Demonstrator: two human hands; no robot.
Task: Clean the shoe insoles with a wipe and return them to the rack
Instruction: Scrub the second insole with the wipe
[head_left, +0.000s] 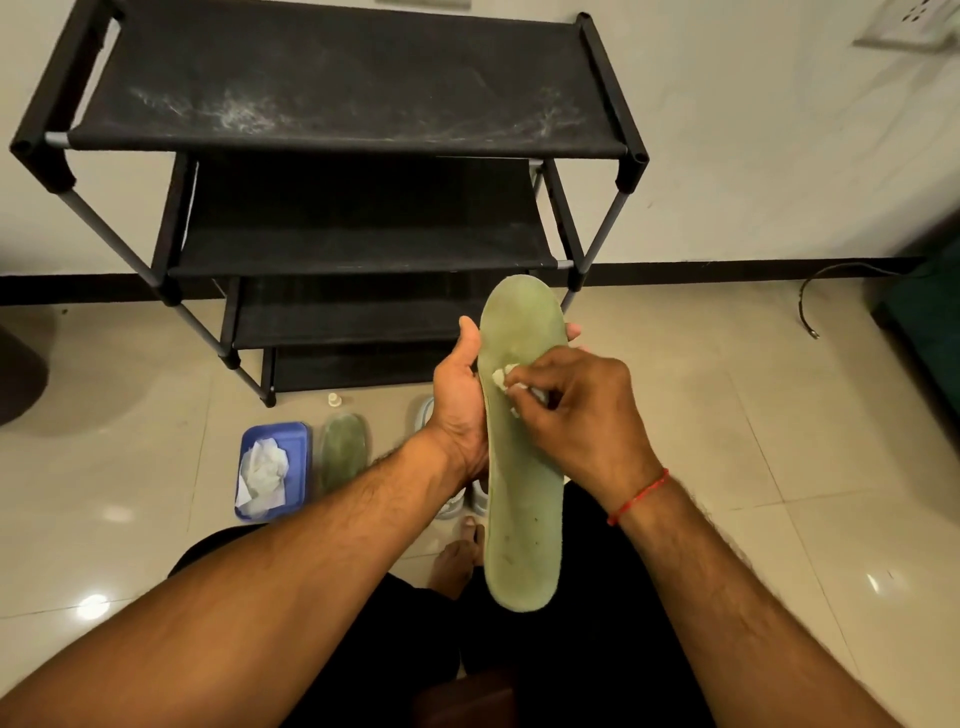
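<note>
Bare forearms reach out to a long, round-ended, pale green insole (522, 493), held upright in mid-air in front of the rack (343, 78). The left hand (460, 400) grips its edge, thumb along the rim. The right hand (576, 410) pinches a small crumpled white wipe (501, 375) against its scuffed face. Below, on the glossy tiled floor (779, 415), lie a second insole (343, 449) and a blue plastic tray (297, 441) of crumpled tissues (262, 475). The rack's black fabric top is streaked with dust.

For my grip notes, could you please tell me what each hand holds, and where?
The left hand grips the green insole around its upper middle; the right hand pinches a wadded wipe against it.
</note>
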